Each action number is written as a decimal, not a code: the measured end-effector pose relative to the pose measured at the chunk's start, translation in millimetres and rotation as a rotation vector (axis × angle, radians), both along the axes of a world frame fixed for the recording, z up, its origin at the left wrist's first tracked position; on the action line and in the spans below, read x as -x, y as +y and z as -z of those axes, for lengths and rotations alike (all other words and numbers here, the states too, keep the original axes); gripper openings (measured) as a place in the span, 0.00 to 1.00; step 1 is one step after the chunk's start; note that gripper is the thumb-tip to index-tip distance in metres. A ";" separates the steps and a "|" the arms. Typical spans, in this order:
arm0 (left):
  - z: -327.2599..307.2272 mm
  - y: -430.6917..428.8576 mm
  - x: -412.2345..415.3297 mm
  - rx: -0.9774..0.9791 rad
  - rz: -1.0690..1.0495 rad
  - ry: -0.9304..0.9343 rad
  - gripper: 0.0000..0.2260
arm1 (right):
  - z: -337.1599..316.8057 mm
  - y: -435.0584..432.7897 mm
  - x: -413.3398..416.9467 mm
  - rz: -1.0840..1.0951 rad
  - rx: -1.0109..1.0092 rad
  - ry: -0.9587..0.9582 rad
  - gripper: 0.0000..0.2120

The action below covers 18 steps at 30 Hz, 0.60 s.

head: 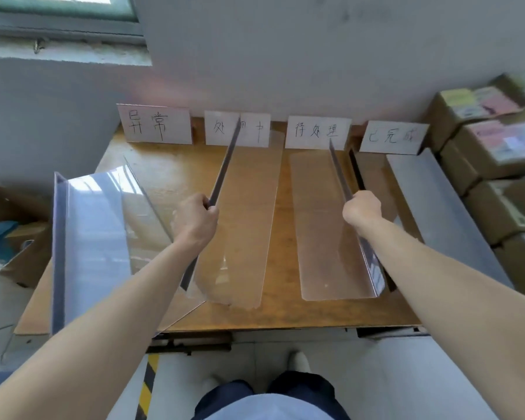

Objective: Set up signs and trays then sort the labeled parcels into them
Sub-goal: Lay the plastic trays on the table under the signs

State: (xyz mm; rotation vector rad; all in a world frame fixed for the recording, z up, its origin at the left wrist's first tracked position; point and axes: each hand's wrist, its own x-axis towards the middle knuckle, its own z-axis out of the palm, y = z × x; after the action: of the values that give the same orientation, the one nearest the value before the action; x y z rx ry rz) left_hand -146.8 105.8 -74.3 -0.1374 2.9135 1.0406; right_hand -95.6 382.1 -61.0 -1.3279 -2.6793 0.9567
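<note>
Only one camera here, worn on the person's head. It looks forward and steeply down across the bench point(284, 237) from its near side, close enough that both forearms run in from the bottom corners. The left hand point(194, 219), gripping the centre-left tray point(243, 222), and the right hand point(362, 209), gripping the centre-right tray point(319, 222), sit mid-frame. The wide lens takes in the signs point(155, 124) and wall point(315, 56) at the top and the floor point(391, 374) below.

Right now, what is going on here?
A person is setting out clear trays on a wooden table. The left hand grips the upright wall of the left middle tray; the right hand grips that of the right middle tray. A left outer tray and a right outer tray lie beside them. Four signs stand along the back. The parcels sit stacked at the right, none in a tray yet.
</note>
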 end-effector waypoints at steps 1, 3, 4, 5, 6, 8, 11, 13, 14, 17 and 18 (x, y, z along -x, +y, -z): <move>1.9 10.6 -2.1 0.017 -0.006 -0.006 0.04 | 2.0 8.5 -1.2 -0.002 0.003 -0.023 0.15; 8.6 30.8 -5.8 0.033 -0.008 -0.015 0.05 | 6.7 23.8 -2.8 -0.013 0.004 -0.072 0.13; 12.7 40.1 -7.7 0.032 -0.011 -0.025 0.05 | 10.5 30.8 -3.4 -0.023 0.007 -0.086 0.12; 17.0 49.0 -9.5 0.029 -0.016 -0.038 0.05 | 13.9 37.2 -3.3 -0.044 0.007 -0.092 0.12; 21.3 57.7 -11.2 0.030 -0.025 -0.050 0.05 | 18.0 43.5 -2.4 -0.067 0.002 -0.102 0.11; 29.5 72.3 -14.8 0.028 -0.044 -0.066 0.05 | 25.6 55.4 -0.4 -0.107 -0.016 -0.145 0.10; 40.1 88.5 -18.6 0.014 -0.074 -0.073 0.04 | 32.4 73.2 3.6 -0.177 -0.067 -0.234 0.09; 46.8 95.6 -20.6 0.007 -0.085 -0.079 0.04 | 36.4 84.0 7.2 -0.236 -0.101 -0.277 0.07; 49.9 98.5 -21.9 0.005 -0.093 -0.078 0.04 | 38.3 88.3 8.6 -0.262 -0.123 -0.296 0.07; 57.9 106.1 -27.8 0.008 -0.123 -0.072 0.04 | 43.2 98.6 11.7 -0.302 -0.167 -0.337 0.08; 60.4 108.1 -29.4 0.008 -0.132 -0.069 0.04 | 44.8 101.7 12.3 -0.310 -0.177 -0.337 0.08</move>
State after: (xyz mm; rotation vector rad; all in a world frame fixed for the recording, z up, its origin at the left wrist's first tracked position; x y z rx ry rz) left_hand -117.4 213.9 -134.7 -0.3635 2.8799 1.0189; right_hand -107.9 483.9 -105.8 -1.1497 -3.2048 0.5242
